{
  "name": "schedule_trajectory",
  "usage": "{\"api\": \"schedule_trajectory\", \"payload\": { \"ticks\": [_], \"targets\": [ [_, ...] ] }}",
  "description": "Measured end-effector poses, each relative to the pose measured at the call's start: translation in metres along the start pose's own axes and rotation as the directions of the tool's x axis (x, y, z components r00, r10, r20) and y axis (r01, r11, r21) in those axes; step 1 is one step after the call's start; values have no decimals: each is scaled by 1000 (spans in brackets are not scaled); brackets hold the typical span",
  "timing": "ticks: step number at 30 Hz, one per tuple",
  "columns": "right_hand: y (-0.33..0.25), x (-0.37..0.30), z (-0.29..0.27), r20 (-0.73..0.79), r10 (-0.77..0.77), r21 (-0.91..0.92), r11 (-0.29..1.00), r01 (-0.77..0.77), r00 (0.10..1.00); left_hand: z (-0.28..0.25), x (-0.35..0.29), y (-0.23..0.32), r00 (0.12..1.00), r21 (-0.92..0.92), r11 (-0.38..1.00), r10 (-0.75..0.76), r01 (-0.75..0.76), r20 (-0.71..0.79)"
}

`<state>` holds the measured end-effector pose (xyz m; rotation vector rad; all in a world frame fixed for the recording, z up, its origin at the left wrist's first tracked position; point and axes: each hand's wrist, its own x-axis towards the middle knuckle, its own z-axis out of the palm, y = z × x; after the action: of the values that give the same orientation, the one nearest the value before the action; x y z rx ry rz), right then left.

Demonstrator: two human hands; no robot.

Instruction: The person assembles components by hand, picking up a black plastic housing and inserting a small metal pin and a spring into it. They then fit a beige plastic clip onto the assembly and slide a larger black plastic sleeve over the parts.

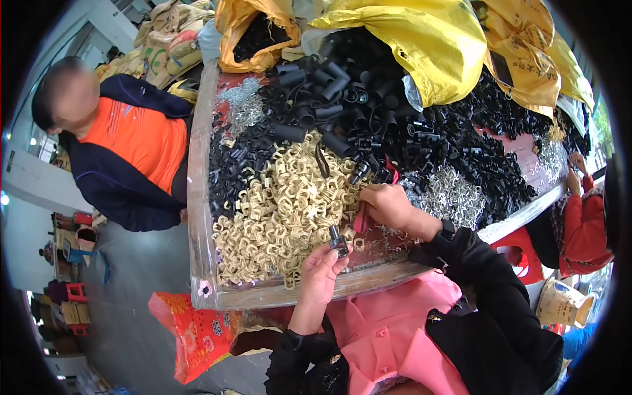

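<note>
My left hand [320,270] is over the table's near edge, its fingers closed round a small black plastic fitting [338,243] with a narrow stem pointing up. My right hand [392,208] is bent over the table just right of the cream pile, fingers curled together; whatever lies inside them is hidden. A red strip [361,218] shows just below those fingers, and another red piece [393,172] sticks up beyond them. Beside both hands is a heap of cream-coloured ring-shaped parts [283,204]. Small silvery metal pieces [451,196] are piled to the right of my right hand.
Black plastic tubes and fittings [336,85] cover the far table, below yellow sacks [434,46]. The wooden rim [316,293] edges the table. A person in an orange shirt [141,138] stands left; another in red [586,224] works at right. A red bag [197,336] hangs below.
</note>
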<state>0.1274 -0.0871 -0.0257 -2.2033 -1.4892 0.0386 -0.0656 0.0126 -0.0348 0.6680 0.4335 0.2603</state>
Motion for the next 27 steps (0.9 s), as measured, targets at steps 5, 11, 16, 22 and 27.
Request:
{"api": "schedule_trajectory", "payload": {
  "ticks": [5, 11, 16, 22, 27],
  "targets": [
    [-12, 5, -7, -98, -55, 137, 988, 68, 994, -3, -1, 1, 999, -53, 999, 12, -10, 41],
    [-2, 2, 9, 68, 38, -139, 990, -28, 997, 3, 1, 2, 1000, -47, 999, 5, -4, 27],
    [-5, -11, -11, 24, 64, 436, 897, -68, 998, 5, 5, -2, 999, -25, 1000, 8, -7, 48],
    [-9, -36, -19, 124, 77, 903, 405, -145, 989, 29, 20, -11, 988, -18, 997, 74, -73, 132],
    [-11, -47, -28, 438, 160, 876, 145, -460, 885, 37, 21, -12, 978, 1, 997, 71, -72, 198]
  ]
}}
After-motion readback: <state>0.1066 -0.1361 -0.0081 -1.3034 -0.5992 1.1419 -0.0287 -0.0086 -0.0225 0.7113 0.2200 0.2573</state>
